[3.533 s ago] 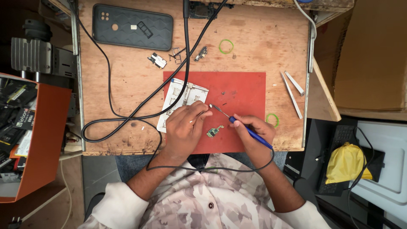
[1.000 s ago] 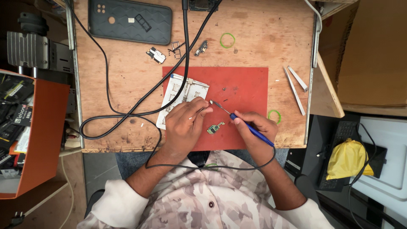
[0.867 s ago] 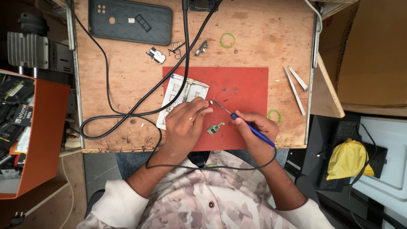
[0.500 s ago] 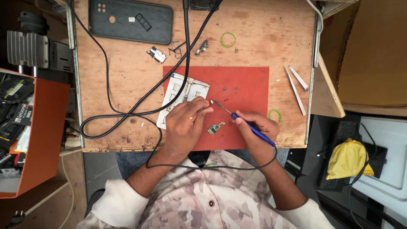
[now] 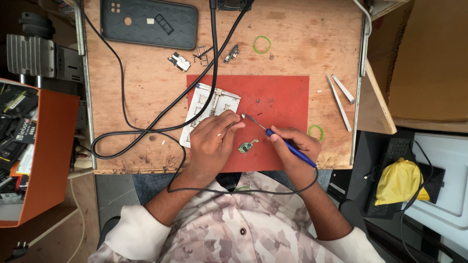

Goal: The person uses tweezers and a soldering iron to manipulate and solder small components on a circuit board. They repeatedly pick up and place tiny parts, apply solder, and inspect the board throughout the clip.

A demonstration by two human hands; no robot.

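Note:
My right hand [image 5: 295,148] grips a blue-handled soldering iron [image 5: 288,146] like a pen, its metal tip pointing up-left over the red mat [image 5: 280,97]. My left hand [image 5: 212,141] pinches a tiny metal part [image 5: 242,116] at its fingertips, right at the iron's tip. A small green circuit board [image 5: 247,146] lies on the mat between both hands. A white metal phone frame [image 5: 207,104] lies under and behind my left hand.
A black phone back cover [image 5: 148,22] lies at the far left. Black cables [image 5: 146,126] loop across the wooden desk [image 5: 302,53]. Small parts [image 5: 179,61], green rubber rings [image 5: 262,45], and tweezers [image 5: 339,100] are scattered. An orange box [image 5: 46,160] stands left; cardboard [image 5: 429,58] right.
Both hands stay almost still at the same spot; the iron's tip remains at the small part held by my left fingers. The view shifted slightly.

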